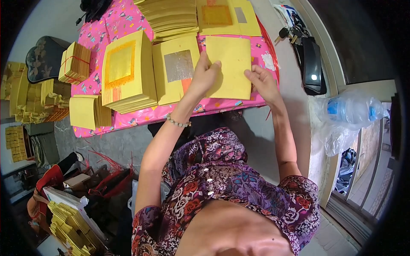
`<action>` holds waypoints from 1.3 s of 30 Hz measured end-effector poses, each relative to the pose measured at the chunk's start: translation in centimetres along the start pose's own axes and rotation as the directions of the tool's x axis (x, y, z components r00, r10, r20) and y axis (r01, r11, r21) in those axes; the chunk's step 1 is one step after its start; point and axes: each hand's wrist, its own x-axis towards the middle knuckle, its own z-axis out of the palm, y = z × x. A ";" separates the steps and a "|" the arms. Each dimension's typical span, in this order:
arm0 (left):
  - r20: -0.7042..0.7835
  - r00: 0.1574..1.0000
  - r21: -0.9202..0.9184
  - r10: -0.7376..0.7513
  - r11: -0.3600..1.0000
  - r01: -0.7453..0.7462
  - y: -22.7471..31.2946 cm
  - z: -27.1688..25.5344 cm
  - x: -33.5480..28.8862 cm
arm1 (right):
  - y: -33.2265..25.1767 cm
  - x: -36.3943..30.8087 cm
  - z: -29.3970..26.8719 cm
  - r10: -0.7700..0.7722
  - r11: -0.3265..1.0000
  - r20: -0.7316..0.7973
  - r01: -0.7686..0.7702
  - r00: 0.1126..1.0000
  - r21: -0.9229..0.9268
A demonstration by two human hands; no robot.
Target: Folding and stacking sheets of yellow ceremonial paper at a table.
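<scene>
A yellow paper sheet, perhaps more than one layer, is held up over the near edge of the table. My left hand is closed on its left edge, thumb on top. My right hand pinches its right edge between thumb and fingers. Just left of the sheet lies yellow paper with a silver foil square, partly under my left hand. Beside that stands a thick stack of yellow paper with a gold square in an orange border on top. The fingers behind the sheet are hidden.
The table has a pink patterned cover. More yellow paper stacks stand at the back. A bundle tied with red string sits at the left. Keys and a black case lie on the right ledge, near a plastic bottle.
</scene>
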 end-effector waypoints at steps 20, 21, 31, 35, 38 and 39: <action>-0.041 0.988 0.362 -0.146 0.920 0.151 -4.0 0.2 3.6 | 4.8 6.3 -2.3 -0.168 0.775 -0.187 0.013 0.968 -0.632; -0.050 0.988 0.362 -0.148 0.919 0.156 -4.8 0.0 3.5 | 4.6 6.2 -1.7 -0.177 0.659 -0.215 -0.046 0.961 -0.751; -0.048 0.997 0.562 -0.054 0.824 0.072 -4.7 0.7 3.2 | 6.2 7.0 -2.3 -0.199 0.631 -0.237 -0.061 0.951 -0.774; -0.078 0.991 0.553 -0.106 0.823 0.132 -4.6 0.9 3.2 | 6.2 6.8 -2.2 -0.237 0.596 -0.226 -0.043 0.945 -0.802; -0.074 0.995 0.588 -0.071 0.802 0.101 -4.8 0.8 3.1 | 5.1 6.3 -1.3 -0.237 0.533 -0.235 -0.076 0.943 -0.843; -0.078 0.994 0.589 -0.072 0.802 0.104 -4.9 0.7 3.1 | 4.6 6.0 -0.9 -0.219 0.479 -0.248 -0.118 0.944 -0.870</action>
